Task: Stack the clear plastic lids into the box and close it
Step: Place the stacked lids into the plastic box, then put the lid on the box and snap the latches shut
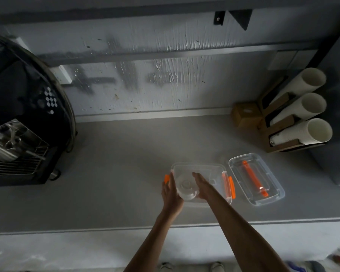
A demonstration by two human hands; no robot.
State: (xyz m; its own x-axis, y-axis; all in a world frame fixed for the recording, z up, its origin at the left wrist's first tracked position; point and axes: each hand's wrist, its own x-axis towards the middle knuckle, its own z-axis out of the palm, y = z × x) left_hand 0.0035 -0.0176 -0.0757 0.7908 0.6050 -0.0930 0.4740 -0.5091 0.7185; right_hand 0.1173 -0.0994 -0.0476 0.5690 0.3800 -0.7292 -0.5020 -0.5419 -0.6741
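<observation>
A clear plastic box [208, 170] with orange side latches [232, 186] stands open on the grey counter. A stack of clear round lids [185, 188] sits between my two hands, over the box's left part. My left hand [170, 190] holds the stack's left side, fingers straight along it, beside the left orange latch. My right hand [201, 184] presses against the stack's right side with fingers extended. The box's own clear cover [241, 165] with an orange handle [253, 178] lies separately to the right, upside down on the counter.
A black coffee machine [26, 114] with a metal drip grid fills the left. Three rolls of white paper cups [302, 107] in a cardboard holder lie at the back right, next to a small brown box [244, 113]. The counter's front edge [106, 231] runs below my forearms.
</observation>
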